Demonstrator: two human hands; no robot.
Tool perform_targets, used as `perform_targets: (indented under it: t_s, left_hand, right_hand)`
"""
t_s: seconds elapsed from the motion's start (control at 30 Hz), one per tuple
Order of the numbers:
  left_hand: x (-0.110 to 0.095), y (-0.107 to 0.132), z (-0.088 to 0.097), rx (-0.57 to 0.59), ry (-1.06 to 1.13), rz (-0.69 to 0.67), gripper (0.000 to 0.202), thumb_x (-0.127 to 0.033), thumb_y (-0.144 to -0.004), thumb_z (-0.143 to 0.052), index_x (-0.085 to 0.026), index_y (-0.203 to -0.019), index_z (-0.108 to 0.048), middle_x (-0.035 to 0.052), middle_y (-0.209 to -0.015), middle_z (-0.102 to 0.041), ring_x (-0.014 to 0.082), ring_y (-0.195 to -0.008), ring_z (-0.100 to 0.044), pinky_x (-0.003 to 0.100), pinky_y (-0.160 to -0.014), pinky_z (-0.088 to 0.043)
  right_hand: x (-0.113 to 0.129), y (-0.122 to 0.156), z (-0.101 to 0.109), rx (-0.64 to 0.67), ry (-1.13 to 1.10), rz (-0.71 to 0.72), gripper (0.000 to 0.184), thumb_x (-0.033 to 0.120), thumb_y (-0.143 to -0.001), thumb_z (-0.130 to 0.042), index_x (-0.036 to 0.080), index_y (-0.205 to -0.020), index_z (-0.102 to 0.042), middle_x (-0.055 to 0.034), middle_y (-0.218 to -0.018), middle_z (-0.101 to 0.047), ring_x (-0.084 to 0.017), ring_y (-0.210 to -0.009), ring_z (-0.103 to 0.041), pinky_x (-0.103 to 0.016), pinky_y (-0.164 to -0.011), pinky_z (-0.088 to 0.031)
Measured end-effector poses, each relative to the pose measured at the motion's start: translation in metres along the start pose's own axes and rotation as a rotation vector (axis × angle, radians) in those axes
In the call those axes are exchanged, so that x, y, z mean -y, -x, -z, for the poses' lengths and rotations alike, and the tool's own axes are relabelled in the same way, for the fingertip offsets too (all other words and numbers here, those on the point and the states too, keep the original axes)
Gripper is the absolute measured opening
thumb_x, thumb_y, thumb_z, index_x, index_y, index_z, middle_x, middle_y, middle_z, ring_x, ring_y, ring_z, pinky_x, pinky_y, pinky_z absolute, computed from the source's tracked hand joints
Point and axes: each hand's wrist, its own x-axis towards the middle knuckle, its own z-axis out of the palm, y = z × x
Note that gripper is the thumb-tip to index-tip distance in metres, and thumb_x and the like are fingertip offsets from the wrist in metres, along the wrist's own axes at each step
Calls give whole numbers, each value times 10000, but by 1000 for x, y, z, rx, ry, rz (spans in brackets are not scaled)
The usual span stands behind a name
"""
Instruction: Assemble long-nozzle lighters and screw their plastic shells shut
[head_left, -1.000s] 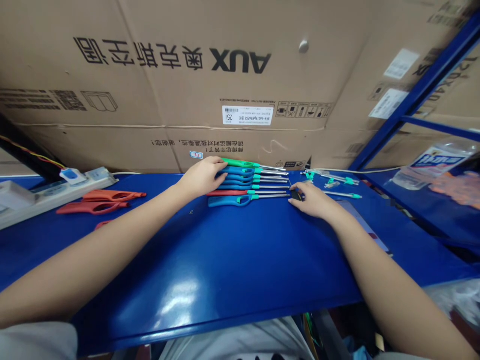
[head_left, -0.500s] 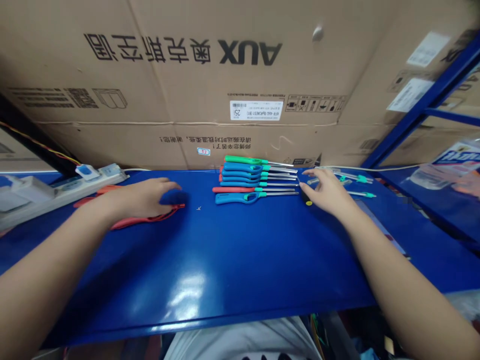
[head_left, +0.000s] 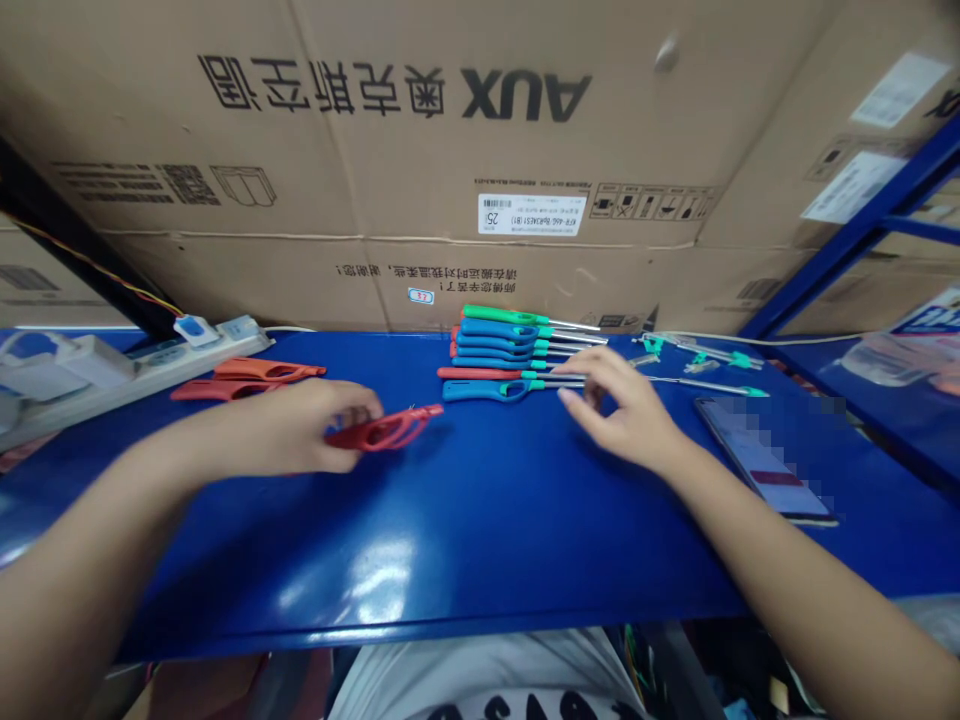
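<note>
My left hand (head_left: 311, 425) is closed round the rear of a red lighter handle (head_left: 382, 430), raised over the blue table; its narrow end points right and no metal tube shows on it. My right hand (head_left: 619, 405) hovers by the tube ends of a row of long-nosed lighters, thumb and forefinger apart with a gap between. Its other fingers are curled and partly hidden. Nearest in that row lie a blue lighter (head_left: 487, 390) and a red lighter (head_left: 476, 373), with a green lighter (head_left: 495, 314) at the back.
Two orange-red handles (head_left: 262, 370) lie left, beside a white power strip (head_left: 161, 365). Metal tubes with teal ends (head_left: 709, 350) lie at the right, behind a phone (head_left: 772, 470). A large cardboard box (head_left: 420, 150) stands along the back; a blue post (head_left: 847, 220) rises right.
My left hand has picked up a red handle and moved right with it. My right hand has shifted left and nearer, over the lighter tubes. The view has turned slightly left.
</note>
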Motion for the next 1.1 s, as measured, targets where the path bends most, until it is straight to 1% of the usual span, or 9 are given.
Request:
perform_targets:
  t_s: [0.03, 0.1, 0.17, 0.27, 0.43, 0.63, 0.87, 1.0, 1.1]
  left_hand:
    - [-17, -3, -8, 118, 50, -72, 287, -129, -676, -639, -236, -931, -718, -27, -889, -730, 167, -736, -660, 224, -661, -503]
    - [-47, -12, -28, 189, 134, -182, 347, -88, -702, -624, -246, -1001, -702, -11, -976, -707, 174, -848, -667, 243, -762, -507]
    - [-67, -21, -51, 172, 205, -265, 327, -108, -783, -632, -239, -1078, -684, 15, -1050, -686, 176, -907, -665, 265, -826, -507]
    - [-74, -31, -79, 44, 243, -313, 289, -191, -905, -613, -213, -1191, -648, 65, -1138, -668, 222, -1098, -626, 336, -964, -488]
    - [-57, -36, -96, -136, 260, -264, 376, -287, -925, -644, -199, -1289, -608, 94, -1231, -670, 245, -1130, -633, 379, -984, -501]
    - [-45, -38, -96, -231, 297, -172, 415, -313, -867, -720, -196, -1255, -631, 83, -1185, -713, 244, -1029, -684, 390, -927, -528]
    - [-42, -42, -106, -267, 302, -213, 417, -353, -862, -747, -212, -1241, -644, 48, -1055, -724, 221, -955, -648, 397, -875, -524]
    - [-44, -41, -102, -287, 261, -261, 425, -445, -890, -713, -212, -1239, -644, 57, -1083, -719, 226, -989, -628, 400, -888, -521]
    - [-53, -33, -87, -286, 191, -314, 434, -500, -910, -672, -214, -1236, -644, 64, -1150, -705, 237, -1061, -606, 414, -943, -502]
  right_hand:
    - [8, 2, -5, 81, -51, 45, 245, 273, -917, -629, 225, -1156, -640, -78, -1125, -610, -91, -627, -540, -275, -618, -509]
    - [23, 6, -15, 276, -117, 107, 330, 329, -904, -670, 231, -1215, -621, -69, -1108, -621, -109, -701, -570, -271, -657, -511]
    - [32, 9, -22, 451, -106, 152, 349, 402, -892, -694, 218, -1184, -641, -52, -1036, -641, -134, -784, -608, -266, -688, -498]
    - [32, 12, -27, 589, 6, 175, 195, 370, -946, -630, 206, -1037, -686, -28, -943, -655, -134, -761, -609, -251, -651, -444]
    - [11, 10, -27, 497, -88, 73, 130, 298, -935, -652, 176, -911, -690, -15, -819, -633, -113, -663, -553, -232, -610, -416]
    - [1, 2, -18, 74, -95, -29, 183, 280, -960, -609, 172, -835, -687, -28, -737, -630, -123, -625, -527, -249, -598, -415]
    - [8, 7, -11, 604, -136, -28, 259, 315, -951, -621, 161, -744, -635, 11, -700, -563, -84, -579, -474, -219, -556, -349]
    - [8, 7, -14, 602, 62, -24, 443, 520, -870, -703, 165, -644, -564, 18, -698, -567, -87, -593, -475, -231, -568, -312]
    - [0, -1, 1, 419, 200, -98, 465, 589, -886, -644, 179, -672, -599, -5, -714, -613, -122, -652, -536, -251, -610, -342]
